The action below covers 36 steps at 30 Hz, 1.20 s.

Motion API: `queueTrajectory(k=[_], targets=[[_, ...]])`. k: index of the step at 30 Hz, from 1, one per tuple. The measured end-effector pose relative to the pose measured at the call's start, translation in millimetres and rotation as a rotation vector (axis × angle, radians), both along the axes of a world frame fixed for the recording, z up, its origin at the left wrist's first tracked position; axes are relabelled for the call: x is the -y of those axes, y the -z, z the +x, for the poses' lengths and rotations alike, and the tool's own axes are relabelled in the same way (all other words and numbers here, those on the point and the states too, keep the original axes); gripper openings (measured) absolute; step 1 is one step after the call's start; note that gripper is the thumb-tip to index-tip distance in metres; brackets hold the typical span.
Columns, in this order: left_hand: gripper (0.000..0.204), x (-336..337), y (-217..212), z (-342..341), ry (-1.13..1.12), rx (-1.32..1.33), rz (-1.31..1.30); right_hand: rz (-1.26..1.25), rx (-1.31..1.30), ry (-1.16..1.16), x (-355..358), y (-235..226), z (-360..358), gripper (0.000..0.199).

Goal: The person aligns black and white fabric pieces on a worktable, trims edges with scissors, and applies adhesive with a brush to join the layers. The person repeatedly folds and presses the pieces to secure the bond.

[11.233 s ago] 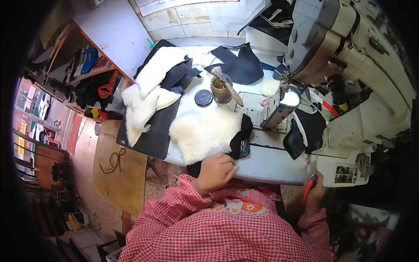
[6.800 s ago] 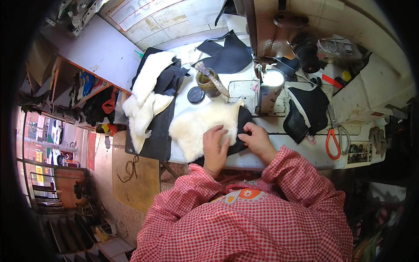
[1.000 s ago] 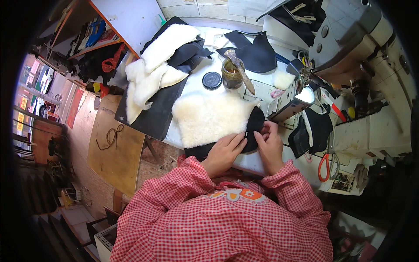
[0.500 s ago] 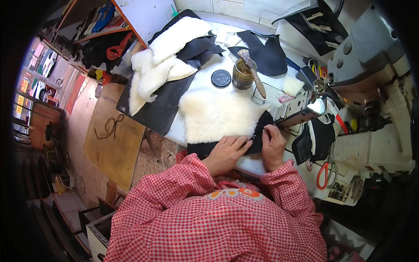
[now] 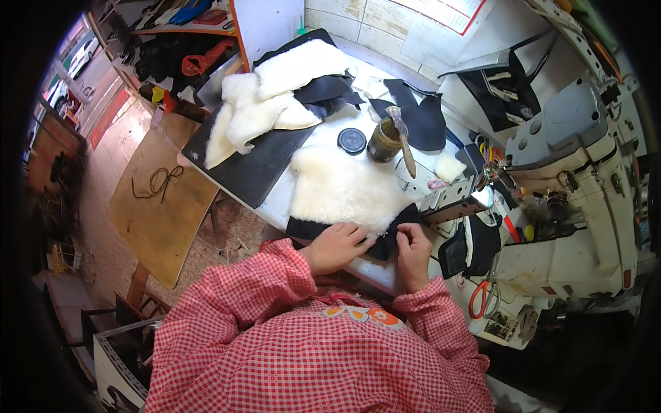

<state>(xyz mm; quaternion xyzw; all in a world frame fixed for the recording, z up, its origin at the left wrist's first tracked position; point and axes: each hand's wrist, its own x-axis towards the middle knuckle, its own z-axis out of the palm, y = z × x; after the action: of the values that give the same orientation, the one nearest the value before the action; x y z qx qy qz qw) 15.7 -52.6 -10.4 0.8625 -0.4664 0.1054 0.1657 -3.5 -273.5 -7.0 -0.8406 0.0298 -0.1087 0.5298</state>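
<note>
A white fleece piece with a black leather edge lies on the white worktable in front of me. My left hand presses flat on the black edge at the near side of the fleece. My right hand pinches the black edge at the fleece's right corner, close to the sewing machine's arm. Both sleeves are red and white check.
A large white sewing machine fills the right. A glue jar with a brush and a black lid stand behind the fleece. More fleece and black leather pile at the back left. Orange-handled scissors lie at the right.
My head has shifted, so the table sits further right and lower in view. Both hands stay on the black edge of the fleece, the right one nearer the machine arm.
</note>
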Motion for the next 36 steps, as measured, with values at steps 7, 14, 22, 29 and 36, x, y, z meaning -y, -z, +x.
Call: queueTrajectory(k=[7,14,22,29,36], targets=[[0.037,-77,0,13,-0.003,0.208,0.001,-0.048,-0.133,-0.242,-39,-14,-59,0.013],[0.039,-73,9,-18,-0.234,-0.036,-0.327,-0.629,0.509,-0.511,-57,-33,-43,0.027],[0.045,-37,17,-37,-0.499,-0.218,-0.440,-0.661,0.479,-0.731,-71,-29,7,0.033],[0.052,-27,13,-38,-0.615,-0.298,-0.376,-0.419,0.282,-0.755,-60,-28,29,0.020],[0.064,-36,5,-36,-0.548,-0.291,-0.177,-0.650,0.554,-0.876,-60,-28,23,0.022]])
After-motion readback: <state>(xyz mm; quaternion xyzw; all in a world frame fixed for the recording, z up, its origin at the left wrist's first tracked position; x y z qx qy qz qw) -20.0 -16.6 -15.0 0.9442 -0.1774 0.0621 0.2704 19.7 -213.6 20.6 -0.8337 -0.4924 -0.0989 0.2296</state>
